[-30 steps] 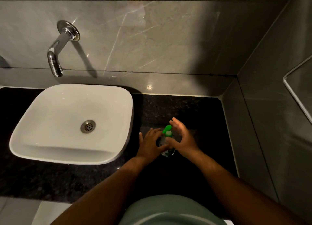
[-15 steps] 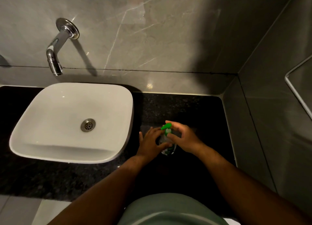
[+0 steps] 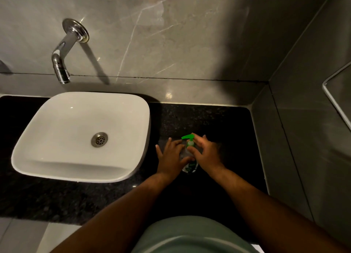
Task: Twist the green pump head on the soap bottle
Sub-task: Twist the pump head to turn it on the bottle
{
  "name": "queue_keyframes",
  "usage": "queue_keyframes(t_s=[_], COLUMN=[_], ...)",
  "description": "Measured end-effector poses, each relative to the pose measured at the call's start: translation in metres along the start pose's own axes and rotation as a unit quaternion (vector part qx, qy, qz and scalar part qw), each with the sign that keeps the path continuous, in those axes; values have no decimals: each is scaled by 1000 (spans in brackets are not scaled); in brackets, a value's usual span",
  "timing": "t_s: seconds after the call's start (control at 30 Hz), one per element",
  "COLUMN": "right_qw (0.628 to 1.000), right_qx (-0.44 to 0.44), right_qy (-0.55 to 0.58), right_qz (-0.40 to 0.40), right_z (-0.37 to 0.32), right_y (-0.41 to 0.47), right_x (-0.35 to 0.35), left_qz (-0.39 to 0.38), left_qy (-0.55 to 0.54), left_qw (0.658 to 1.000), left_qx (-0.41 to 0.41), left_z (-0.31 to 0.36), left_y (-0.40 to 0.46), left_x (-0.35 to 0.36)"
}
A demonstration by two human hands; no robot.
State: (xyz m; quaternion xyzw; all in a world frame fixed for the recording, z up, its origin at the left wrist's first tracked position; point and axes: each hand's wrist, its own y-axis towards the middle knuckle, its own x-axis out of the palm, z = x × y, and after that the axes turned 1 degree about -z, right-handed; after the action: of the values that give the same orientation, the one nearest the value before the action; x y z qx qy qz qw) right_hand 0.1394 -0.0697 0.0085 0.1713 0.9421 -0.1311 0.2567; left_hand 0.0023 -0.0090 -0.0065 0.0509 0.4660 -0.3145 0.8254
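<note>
A clear soap bottle (image 3: 190, 167) with a green label stands on the black counter (image 3: 218, 123), right of the basin. Its green pump head (image 3: 187, 137) points to the left. My left hand (image 3: 171, 157) wraps the bottle's left side, thumb across the front and fingers spread. My right hand (image 3: 206, 153) pinches the pump head from the right, fingertips on the nozzle and the collar below it. The hands hide most of the bottle's body.
A white basin (image 3: 57, 157) with a metal drain sits on the counter to the left, under a chrome wall spout (image 3: 62, 62). Grey tiled walls close the back and right side. A metal-edged glass shelf (image 3: 334, 100) juts from the right wall.
The green nozzle has swung from pointing away and slightly right to pointing left. My right hand closed from an open pose onto the pump head. My left hand stayed on the bottle.
</note>
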Motion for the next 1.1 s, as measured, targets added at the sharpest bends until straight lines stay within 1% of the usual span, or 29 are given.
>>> queue_keyframes(t_s=[0.2, 0.33, 0.43, 0.5, 0.57, 0.67, 0.73, 0.8, 0.87, 0.9, 0.97, 1.03, 1.1], right_qw=[999, 998, 997, 996, 997, 1000, 1000, 999, 998, 998, 995, 981, 960], right_qx=[-3, -10, -6, -1, 10, 15, -9, -45, -56, -58, -84, -122, -140], right_qy=[-37, -36, -45, -48, -35, -9, 16, 32, 34, 18, -46, -132, -209], right_qz=[34, 59, 70, 69, 61, 7, -24, -3, 19, 17, -18, -72, -123], right_z=[-6, -5, -6, -6, -3, -5, -9, -8, -10, -12, -19, -30, -42], right_y=[-4, -4, -4, -3, -4, -10, -16, -21, -21, -20, -18, -14, -6], right_x=[4, 6, 4, 2, -1, -17, -33, -49, -62, -68, -76, -79, -78], left_qz=[14, 21, 23, 30, 33, 29, 34, 50, 62, 67, 70, 69, 65], left_qy=[34, 40, 56, 74, 60, 22, 14, 8, -5, -13, -24, -29, -26], left_qw=[999, 999, 998, 996, 997, 999, 997, 996, 996, 996, 996, 996, 996], left_qx=[0, -4, 13, 29, 28, 38, 66, 75, 65, 61, 56, 52, 49], left_z=[1, 5, 3, 3, 3, 5, 6, 7, 5, 3, -2, -5, -6], left_y=[0, -2, 0, 1, 1, 0, 1, 4, 6, 7, 8, 8, 8], left_x=[0, -2, -4, -3, -1, 2, 2, 3, 6, 9, 15, 19, 20])
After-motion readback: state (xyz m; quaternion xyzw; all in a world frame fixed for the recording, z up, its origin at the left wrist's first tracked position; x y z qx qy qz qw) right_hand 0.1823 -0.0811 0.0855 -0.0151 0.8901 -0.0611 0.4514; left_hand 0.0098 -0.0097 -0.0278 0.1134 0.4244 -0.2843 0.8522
